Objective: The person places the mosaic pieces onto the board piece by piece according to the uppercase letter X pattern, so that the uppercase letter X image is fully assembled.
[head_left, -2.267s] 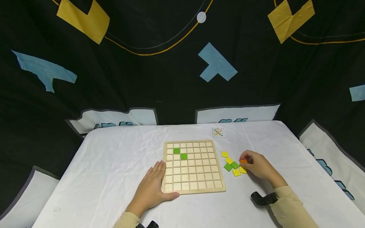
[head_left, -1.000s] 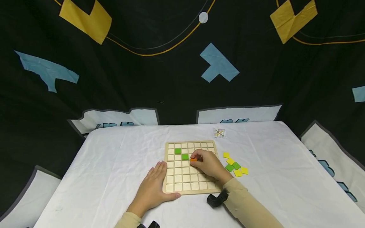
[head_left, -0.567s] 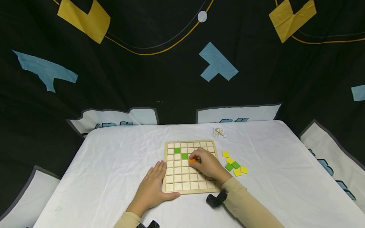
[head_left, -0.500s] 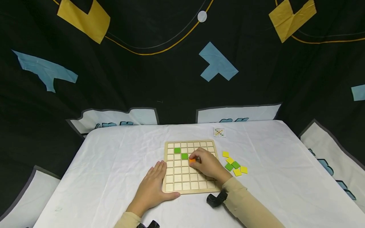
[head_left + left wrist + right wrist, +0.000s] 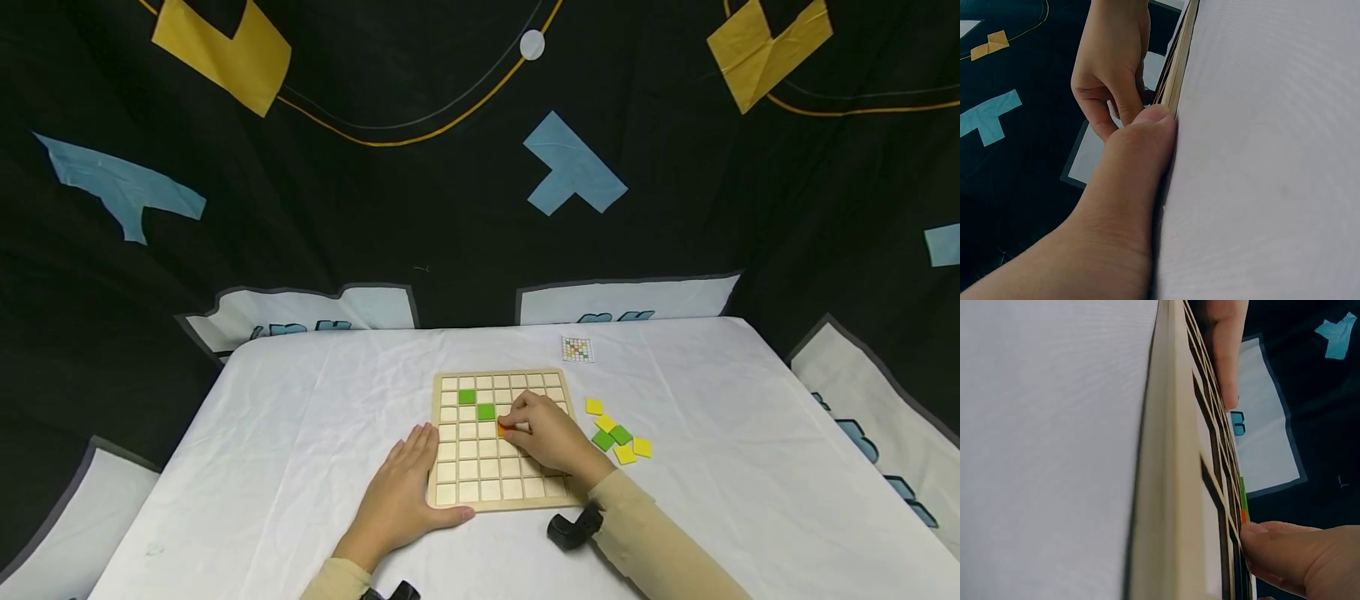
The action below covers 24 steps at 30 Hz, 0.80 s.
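A square wooden grid board (image 5: 510, 505) lies on the white table. Two green square tiles, one upper-left (image 5: 467, 397) and one (image 5: 486, 412) diagonally below it, sit in its cells. My right hand (image 5: 546, 432) is over the board, thumb and fingertips pinching an orange tile (image 5: 501, 429) at a cell just right of and below the second green tile. The fingers partly cover this tile; in the right wrist view a sliver of orange shows at the thumb (image 5: 1275, 547). My left hand (image 5: 405, 492) rests with straight fingers along the board's left side, thumb (image 5: 1138, 147) at its near edge.
Right of the board lie loose tiles: several yellow ones, such as a separate one (image 5: 593, 407), and two green ones, including the upper one (image 5: 620, 434). A small card printed with a coloured grid (image 5: 577, 349) lies behind them. A dark patterned cloth (image 5: 465, 225) hangs beyond the table.
My right hand has carried the orange tile from the loose tiles leftward onto the board; lately its fingers shifted slightly and less of the tile shows. My left hand has stayed put.
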{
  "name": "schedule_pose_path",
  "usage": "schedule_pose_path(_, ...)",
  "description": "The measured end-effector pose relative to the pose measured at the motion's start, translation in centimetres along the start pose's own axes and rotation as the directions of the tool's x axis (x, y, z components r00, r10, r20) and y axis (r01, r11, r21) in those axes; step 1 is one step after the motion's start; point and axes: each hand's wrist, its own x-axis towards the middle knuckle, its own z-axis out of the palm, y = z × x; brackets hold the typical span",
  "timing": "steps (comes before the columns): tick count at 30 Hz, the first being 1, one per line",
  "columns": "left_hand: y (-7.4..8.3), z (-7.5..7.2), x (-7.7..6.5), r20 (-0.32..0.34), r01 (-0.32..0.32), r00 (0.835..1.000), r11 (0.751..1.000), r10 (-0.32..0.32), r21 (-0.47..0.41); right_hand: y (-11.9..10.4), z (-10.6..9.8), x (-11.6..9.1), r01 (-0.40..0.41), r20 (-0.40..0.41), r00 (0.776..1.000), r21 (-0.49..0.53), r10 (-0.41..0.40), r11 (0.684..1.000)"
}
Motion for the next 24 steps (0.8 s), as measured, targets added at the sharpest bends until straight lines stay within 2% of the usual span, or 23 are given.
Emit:
schedule_pose_path(7, 0.0, 0.1, 0.0, -0.010, -0.004, 1.000, 1.000, 0.004, 0.001, 0.4, -0.7, -1.1, -0.028, -0.038, 0.999, -0.016, 0.027, 0.999)
schedule_pose_path(12, 0.0, 0.1, -0.1, -0.014, -0.001, 1.000, 1.000, 0.001, -0.008, 1.2, -2.1, -2.2, -0.049, -0.078, 0.996, 0.001, 0.049, 0.999)
schedule_pose_path(18, 0.0, 0.0, -0.2, -0.011, -0.001, 1.000, 1.000, 0.001, -0.009, 3.1, -4.1, -4.2, -0.126, -0.094, 0.988, -0.006, 0.125, 0.992)
schedule_pose_path(24, 0.0, 0.0, -0.1, -0.020, -0.006, 1.000, 1.000, 0.006, -0.006, 5.7, -5.8, -6.2, -0.207, -0.158, 0.969, -0.095, 0.191, 0.974)
